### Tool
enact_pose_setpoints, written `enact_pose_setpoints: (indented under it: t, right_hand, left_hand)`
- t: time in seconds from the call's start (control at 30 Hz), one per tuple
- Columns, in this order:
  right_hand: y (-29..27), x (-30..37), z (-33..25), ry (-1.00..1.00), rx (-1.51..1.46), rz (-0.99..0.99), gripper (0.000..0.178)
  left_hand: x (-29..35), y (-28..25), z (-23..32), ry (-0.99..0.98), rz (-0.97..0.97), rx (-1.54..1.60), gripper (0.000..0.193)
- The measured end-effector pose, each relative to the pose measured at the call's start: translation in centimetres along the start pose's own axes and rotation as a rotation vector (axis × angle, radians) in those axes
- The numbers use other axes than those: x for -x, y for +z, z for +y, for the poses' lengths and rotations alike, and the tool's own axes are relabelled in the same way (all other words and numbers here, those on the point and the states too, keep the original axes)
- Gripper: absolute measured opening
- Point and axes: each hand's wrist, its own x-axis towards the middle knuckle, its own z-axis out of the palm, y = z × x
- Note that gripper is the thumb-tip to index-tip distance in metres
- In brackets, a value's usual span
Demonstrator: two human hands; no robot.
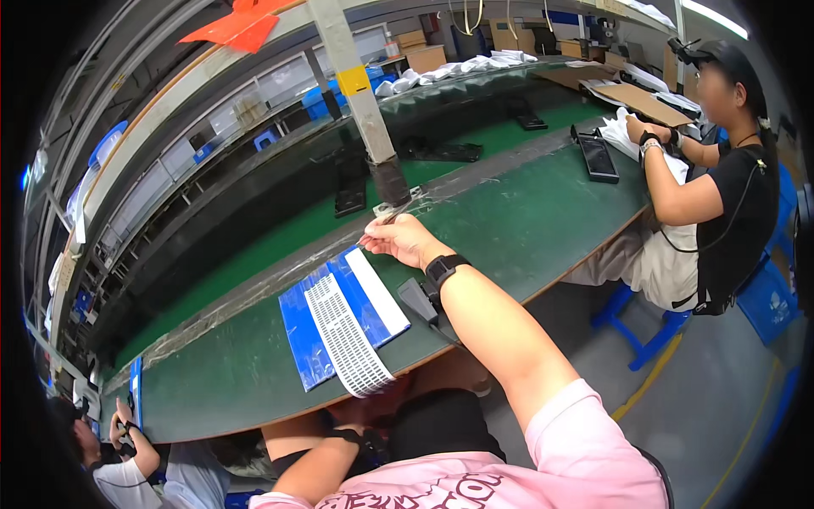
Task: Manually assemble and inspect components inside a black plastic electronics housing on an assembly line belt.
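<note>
My right hand (398, 240) reaches over the green bench, just beyond the far corner of a blue plastic-covered board (305, 335). Its fingers are closed on a thin dark tool (407, 204), tweezers-like, though blur hides its exact shape. A white strip (377, 293) runs along the board's right side. Across the board's middle lies a white label sheet (343, 339) with rows of small dark labels, its near end hanging over the bench edge. My left hand (371, 441) is low, below the bench edge by my lap; its fingers are lost in shadow.
A dark grey box with a cable (417, 301) lies beside my right wrist. A metal post (356, 85) rises behind my hand. Dark device housings (349, 182) sit on the far green belt. One co-worker (721, 170) handles white material at right; another (119, 458) sits at left.
</note>
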Motion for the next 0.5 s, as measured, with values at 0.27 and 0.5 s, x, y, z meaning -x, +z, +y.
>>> enact_pose_setpoints:
  t: [0.27, 0.5]
  right_hand:
    - [-1.2, 0.6, 0.1, -0.080, 0.029, 0.075, 0.009]
    - [-1.4, 0.7, 0.1, -0.058, 0.032, 0.186, 0.007]
  left_hand:
    - [7.2, -11.9, 9.7, 0.037, -0.679, 0.768, 0.034]
    - [10.6, -22.3, 19.1, 0.932, -0.701, 0.226, 0.044]
